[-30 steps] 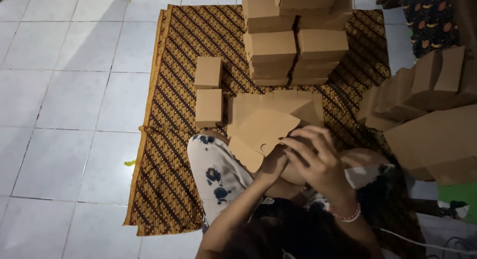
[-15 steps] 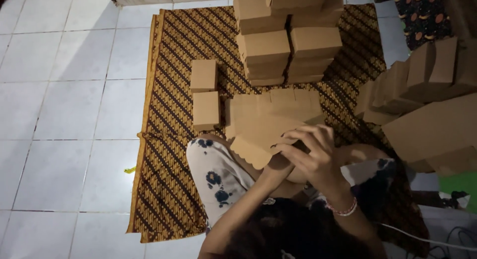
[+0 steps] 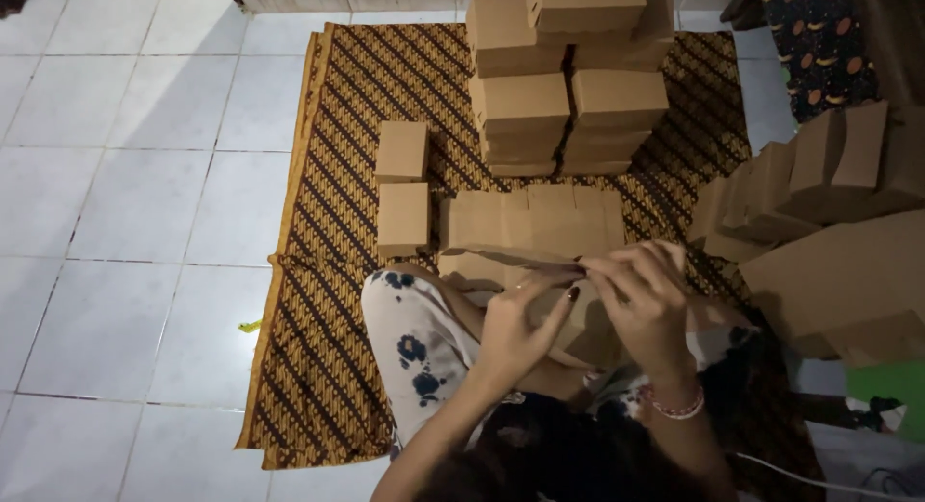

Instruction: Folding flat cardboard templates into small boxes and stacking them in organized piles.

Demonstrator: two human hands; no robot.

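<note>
**Both hands pinch a flat cardboard blank above the lap**

The person sits on a brown and gold patterned woven mat (image 3: 328,232) spread over a white tiled floor (image 3: 125,174), one knee in white trousers with dark blue blotches (image 3: 414,338) pointing forward. The left hand (image 3: 515,324) is raised in front of the body, its fingers curled and closed on the near edge of a flat, unfolded brown cardboard box blank (image 3: 511,256), thumb and fingertips pinching the thin sheet from below. The right hand (image 3: 641,295), with a beaded bracelet (image 3: 674,406) at the wrist, meets it from the other side; its fingers are bent down over the same edge, closed on the cardboard just beside the left fingertips. The blank is held roughly level, above the lap and directly over a low pile of more flat brown cardboard blanks (image 3: 540,218) lying on the mat.

Just left of that pile, two small folded brown cardboard boxes (image 3: 402,184) stand one behind the other on the mat, apart from the hands. Farther back rises a tall stack of closed brown cardboard boxes (image 3: 568,88), several layers high in two columns. To the right, a leaning row of further folded brown boxes (image 3: 819,174) runs toward the frame edge, with a larger brown cardboard sheet (image 3: 848,271) in front of it, near the right hand.
</note>
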